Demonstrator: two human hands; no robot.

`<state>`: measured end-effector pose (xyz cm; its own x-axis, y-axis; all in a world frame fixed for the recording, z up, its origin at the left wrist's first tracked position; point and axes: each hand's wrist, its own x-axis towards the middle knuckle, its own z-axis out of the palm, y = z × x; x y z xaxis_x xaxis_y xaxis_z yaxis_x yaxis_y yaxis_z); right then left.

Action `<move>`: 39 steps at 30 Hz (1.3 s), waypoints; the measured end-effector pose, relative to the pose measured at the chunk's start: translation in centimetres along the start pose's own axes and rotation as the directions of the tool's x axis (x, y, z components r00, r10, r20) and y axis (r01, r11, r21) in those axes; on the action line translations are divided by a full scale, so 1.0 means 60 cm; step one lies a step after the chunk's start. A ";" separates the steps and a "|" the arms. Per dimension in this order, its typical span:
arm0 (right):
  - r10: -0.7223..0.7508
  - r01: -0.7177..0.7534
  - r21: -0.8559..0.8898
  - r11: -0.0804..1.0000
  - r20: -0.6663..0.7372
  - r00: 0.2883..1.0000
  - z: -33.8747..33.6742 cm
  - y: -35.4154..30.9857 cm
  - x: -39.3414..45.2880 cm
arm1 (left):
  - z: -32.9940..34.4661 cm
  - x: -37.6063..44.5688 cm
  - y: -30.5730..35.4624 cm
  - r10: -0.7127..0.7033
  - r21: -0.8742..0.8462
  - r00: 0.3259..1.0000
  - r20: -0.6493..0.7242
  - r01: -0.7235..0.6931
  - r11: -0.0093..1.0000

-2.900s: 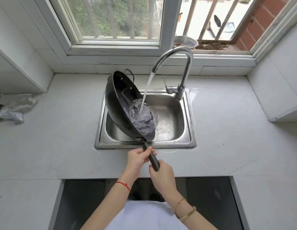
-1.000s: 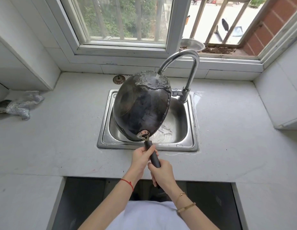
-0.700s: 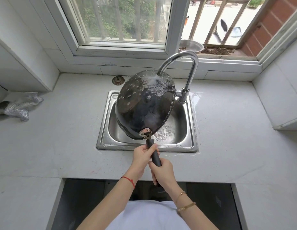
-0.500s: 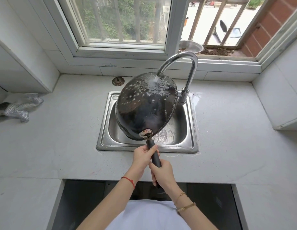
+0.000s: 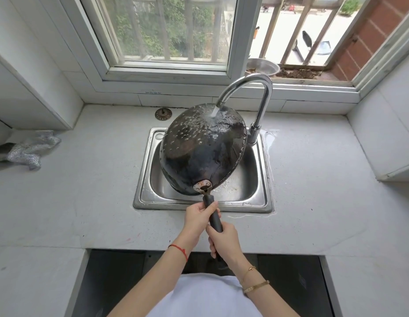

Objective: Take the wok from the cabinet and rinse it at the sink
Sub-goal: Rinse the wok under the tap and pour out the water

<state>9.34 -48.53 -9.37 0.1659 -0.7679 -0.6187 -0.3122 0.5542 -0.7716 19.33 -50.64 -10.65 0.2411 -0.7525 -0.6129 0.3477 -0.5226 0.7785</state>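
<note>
Now I am holding the wok point(image 5: 202, 152) upside down and tilted above the sink point(image 5: 259, 203), its dark bottom catching the stream from the faucet point(image 5: 256, 88) at the far edge. My left hand point(image 5: 197, 217) is gripping the handle point(image 5: 214, 217) near the pan, and my right hand point(image 5: 224, 242) is clenching its near end. The water is spreading in drops over the curved bottom, so I am risking splashes on the countertop point(image 5: 313, 179), already wet at the right. A wet handle could also be slipping and turning in my grip.
</note>
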 end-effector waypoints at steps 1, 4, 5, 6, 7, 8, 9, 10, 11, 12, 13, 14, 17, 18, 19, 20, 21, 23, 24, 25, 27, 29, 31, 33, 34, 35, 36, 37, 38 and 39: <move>0.002 -0.002 0.001 1.000 0.001 1.000 0.000 0.001 0.000 | 0.000 0.000 0.000 0.000 0.001 1.000 0.002 0.000 1.000; 0.007 -0.007 0.006 1.000 0.006 1.000 0.000 0.002 0.001 | 0.001 -0.001 0.002 -0.005 0.010 1.000 -0.002 0.005 1.000; 0.010 -0.010 0.009 1.000 0.009 1.000 0.000 0.002 0.001 | 0.001 -0.001 0.002 -0.007 0.013 1.000 -0.004 0.007 1.000; 0.012 -0.013 0.012 1.000 0.012 1.000 0.000 0.002 0.002 | 0.001 -0.002 0.003 -0.009 0.015 1.000 -0.005 0.009 1.000; 0.014 -0.014 0.014 1.000 0.013 1.000 0.000 0.002 0.002 | 0.001 -0.002 0.004 -0.011 0.016 1.000 -0.008 0.011 1.000; 0.015 -0.015 0.014 1.000 0.014 1.000 0.001 0.002 0.002 | 0.001 -0.002 0.004 -0.012 0.017 1.000 -0.011 0.013 1.000; 0.015 -0.015 0.013 1.000 0.014 1.000 0.001 0.002 0.002 | 0.001 -0.003 0.004 -0.013 0.020 1.000 -0.013 0.013 1.000; 0.015 -0.015 0.013 1.000 0.015 1.000 0.002 0.002 0.003 | 0.002 -0.004 0.005 -0.013 0.025 1.000 -0.014 0.013 1.000; 0.015 -0.016 0.016 1.000 0.016 1.000 0.002 0.002 0.002 | 0.002 -0.005 0.005 -0.011 0.029 1.000 -0.014 0.012 1.000; 0.016 -0.016 0.021 1.000 0.017 1.000 0.001 0.001 0.002 | 0.002 -0.006 0.006 -0.009 0.034 1.000 -0.015 0.010 0.999; 0.017 -0.017 0.025 1.000 0.018 1.000 0.001 0.001 0.002 | 0.002 -0.007 0.007 -0.007 0.040 1.000 -0.016 0.008 0.999; 0.018 -0.019 0.028 0.999 0.018 1.000 0.001 0.001 0.002 | 0.002 -0.008 0.008 -0.006 0.042 1.000 -0.016 0.007 0.999; 0.017 -0.018 0.028 0.999 0.017 1.000 0.001 0.002 0.002 | 0.002 -0.010 0.012 -0.011 0.031 1.000 -0.010 0.012 0.999; 0.015 -0.016 0.027 1.000 0.018 1.000 0.001 0.002 0.002 | 0.002 -0.011 0.012 -0.012 0.034 1.000 -0.008 0.013 0.999; 0.013 -0.013 0.025 1.000 0.019 1.000 0.001 0.002 0.001 | 0.002 -0.011 0.012 -0.012 0.037 1.000 -0.006 0.012 0.999; 0.010 -0.010 0.022 1.000 0.018 1.000 0.000 0.002 0.001 | 0.001 -0.011 0.011 -0.010 0.039 1.000 -0.003 0.010 0.999; 0.008 -0.009 0.019 1.000 0.016 1.000 0.000 0.002 0.001 | 0.001 -0.010 0.011 -0.008 0.041 1.000 -0.002 0.009 0.999; 0.009 -0.009 0.014 1.000 0.013 1.000 -0.001 0.002 0.002 | 0.001 -0.010 0.010 -0.009 0.049 1.000 -0.001 0.009 0.999; 0.010 -0.011 0.011 1.000 0.012 1.000 -0.001 0.002 0.002 | 0.001 -0.009 0.010 -0.010 0.052 1.000 -0.001 0.010 0.999; 0.011 -0.011 0.009 1.000 0.012 1.000 0.000 0.002 0.002 | 0.001 -0.010 0.010 -0.011 0.055 1.000 -0.002 0.011 0.998; 0.014 -0.014 0.008 1.000 0.012 1.000 0.001 0.002 0.002 | 0.001 -0.011 0.012 -0.013 0.063 1.000 -0.004 0.013 0.998; 0.018 -0.018 0.010 1.000 0.012 1.000 0.002 0.002 0.002 | 0.000 -0.012 0.012 -0.012 0.068 1.000 -0.003 0.012 0.998; 0.022 -0.022 0.015 1.000 0.012 1.000 0.003 0.002 0.002 | 0.000 -0.013 0.014 -0.014 0.063 1.000 -0.005 0.014 0.998; 0.025 -0.025 0.021 0.999 0.013 1.000 0.004 0.002 0.002 | -0.001 -0.014 0.014 -0.014 0.070 1.000 -0.007 0.015 0.997; 0.026 -0.026 0.024 0.999 0.013 1.000 0.004 0.001 0.001 | -0.001 -0.014 0.015 -0.017 0.072 1.000 -0.007 0.018 0.997; 0.027 -0.027 0.028 0.999 0.013 1.000 0.005 0.001 0.001 | -0.001 -0.015 0.016 -0.021 0.070 1.000 -0.008 0.022 0.997; 0.028 -0.029 0.033 0.999 0.013 1.000 0.005 0.001 0.001 | -0.001 -0.015 0.016 -0.026 0.067 1.000 -0.010 0.027 0.997; 0.029 -0.029 0.036 0.999 0.014 0.999 0.006 0.001 0.000 | -0.001 -0.015 0.017 -0.028 0.069 1.000 -0.012 0.029 0.997; 0.030 -0.030 0.038 0.999 0.014 0.999 0.007 0.000 -0.001 | -0.002 -0.016 0.018 -0.029 0.075 0.999 -0.012 0.030 0.997; 0.031 -0.031 0.039 0.999 0.014 0.999 0.007 -0.001 -0.002 | -0.002 -0.017 0.018 -0.031 0.077 0.999 -0.010 0.032 0.997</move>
<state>9.76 -48.34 -9.34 0.1697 -0.7458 -0.6442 -0.2805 0.5901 -0.7570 19.60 -50.42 -9.20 0.2391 -0.7320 -0.6380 0.2841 -0.5756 0.7668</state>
